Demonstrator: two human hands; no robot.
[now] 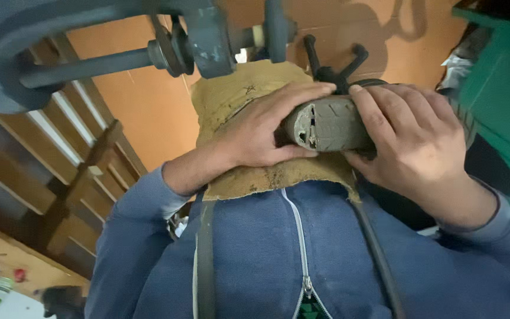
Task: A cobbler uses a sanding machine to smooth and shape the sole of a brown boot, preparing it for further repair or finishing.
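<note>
Both sets of fingers are closed around a grey, worn rubber shoe sole (329,123): the left hand (261,130) clasps its cracked end and the right hand (411,139) wraps the other end. The sole sits against a tan leather apron (237,94) over the blue zipped jacket (278,248), just below a grey metal machine (202,35).
</note>
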